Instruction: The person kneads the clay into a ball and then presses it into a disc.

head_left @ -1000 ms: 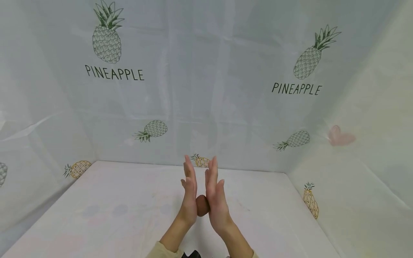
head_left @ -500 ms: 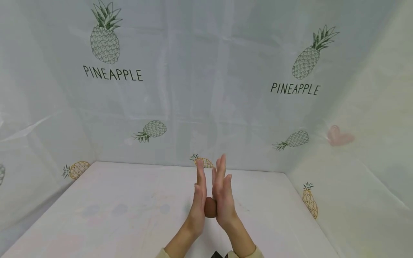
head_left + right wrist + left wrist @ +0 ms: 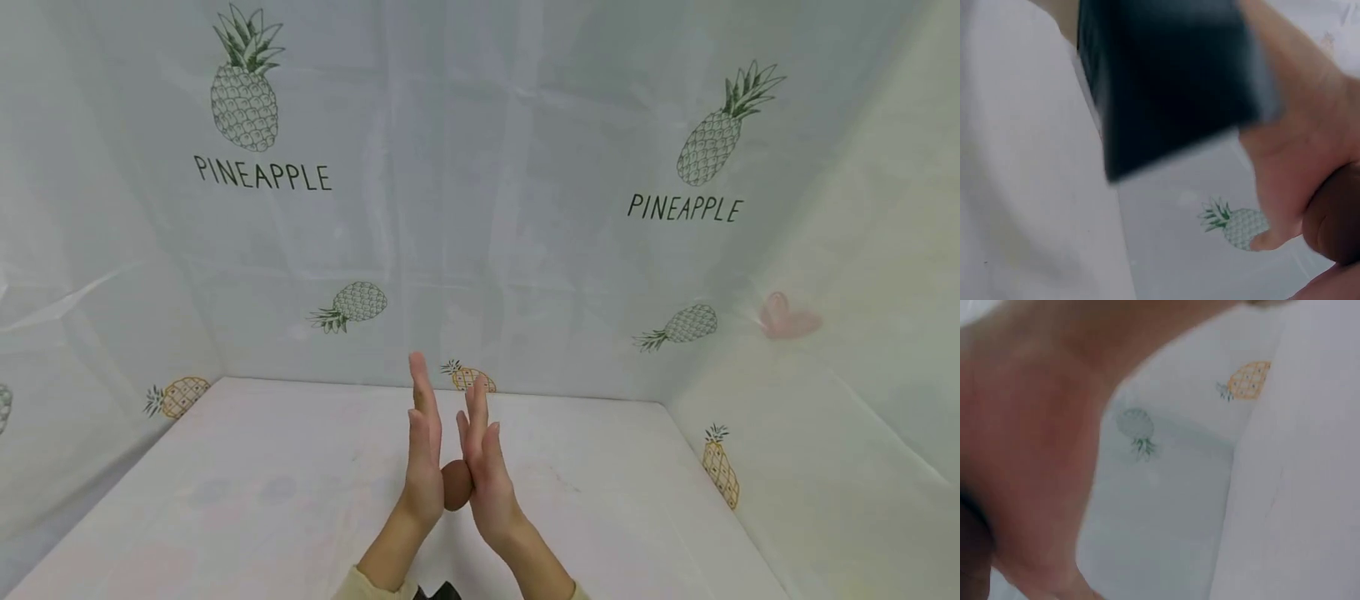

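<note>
Between my two palms sits a small brown ball of what looks like clay or dough (image 3: 457, 485), held above the table. My left hand (image 3: 424, 458) presses its left side, with the fingers straight and pointing up and away. Against the other side lies the palm of my right hand (image 3: 487, 483), its fingers also extended. The fingertips of the two hands stand apart. In the right wrist view the ball (image 3: 1338, 219) shows at the right edge, with a crease on its surface. Only a dark sliver of it appears in the left wrist view.
A pale table (image 3: 300, 467) with faint coloured blotches lies under the hands. Behind it hangs a whitish sheet (image 3: 480, 233) printed with pineapples, which also lines both sides. A black device (image 3: 1172, 81) near a sleeve blocks the upper right wrist view.
Both hands and the ball shift right, then back left past where they began. The left hand now reaches farther forward than the right. The ball stays between the palms and looks slightly turned.
</note>
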The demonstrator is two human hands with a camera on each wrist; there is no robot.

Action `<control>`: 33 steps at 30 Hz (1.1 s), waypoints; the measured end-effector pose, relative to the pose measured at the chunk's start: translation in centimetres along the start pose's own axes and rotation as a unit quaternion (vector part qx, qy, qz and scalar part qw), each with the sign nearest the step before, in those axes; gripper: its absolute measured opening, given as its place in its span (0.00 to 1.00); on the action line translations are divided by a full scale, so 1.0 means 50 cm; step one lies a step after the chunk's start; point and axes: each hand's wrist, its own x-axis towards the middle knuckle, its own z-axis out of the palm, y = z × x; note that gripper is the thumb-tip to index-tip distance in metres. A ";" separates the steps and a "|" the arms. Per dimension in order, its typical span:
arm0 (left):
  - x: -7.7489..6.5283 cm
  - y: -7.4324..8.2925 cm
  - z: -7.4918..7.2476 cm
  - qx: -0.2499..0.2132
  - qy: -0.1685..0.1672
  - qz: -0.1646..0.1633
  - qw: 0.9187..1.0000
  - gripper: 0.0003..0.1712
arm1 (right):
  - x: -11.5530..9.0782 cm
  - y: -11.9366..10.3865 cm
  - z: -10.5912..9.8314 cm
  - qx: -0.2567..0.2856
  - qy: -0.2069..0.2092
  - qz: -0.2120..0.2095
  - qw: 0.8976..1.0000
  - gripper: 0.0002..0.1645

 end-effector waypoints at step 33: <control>-0.018 0.021 0.039 0.011 -0.023 0.012 1.000 0.36 | 0.002 0.001 -0.019 -0.016 0.036 -0.010 0.999 0.38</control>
